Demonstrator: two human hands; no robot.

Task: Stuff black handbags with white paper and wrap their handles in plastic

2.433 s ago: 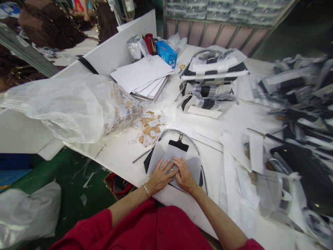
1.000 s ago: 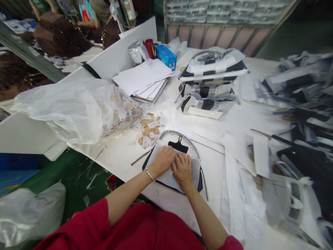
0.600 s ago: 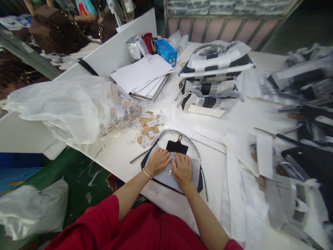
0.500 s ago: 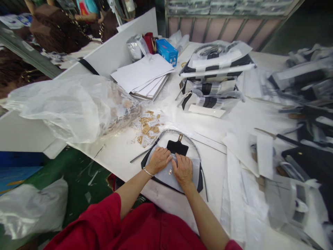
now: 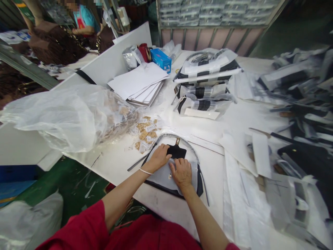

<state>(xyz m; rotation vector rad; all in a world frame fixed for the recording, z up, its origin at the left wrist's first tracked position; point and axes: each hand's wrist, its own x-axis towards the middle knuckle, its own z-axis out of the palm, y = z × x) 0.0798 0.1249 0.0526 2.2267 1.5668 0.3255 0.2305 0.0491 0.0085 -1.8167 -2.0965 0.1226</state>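
Note:
A black handbag (image 5: 199,184) lies flat on the table in front of me, with a translucent white sheet (image 5: 161,176) over its front. A small metal clasp (image 5: 170,176) shows on the front between my hands. Beyond it a black flap tab (image 5: 177,151) with a gold-coloured fitting points away from me, inside the wrapped, arched handle (image 5: 194,144). My left hand (image 5: 159,157) is open, its fingers stretched to the tab's left edge. Flat on the sheet rests my right hand (image 5: 181,172), open, fingertips just below the tab. Whatever lies under the palms is hidden.
Brown paper tags (image 5: 145,133) lie beyond the bag, beside a large clear plastic bag (image 5: 70,114). White sheets (image 5: 140,81) and a blue box (image 5: 161,60) stand farther back. Wrapped handbags (image 5: 203,104) sit behind; more crowd the right. Two people work at upper left.
My left hand has shifted slightly, its fingers now reaching over the tab's left edge. The right hand stays on the sheet. The whole view has tilted up a little.

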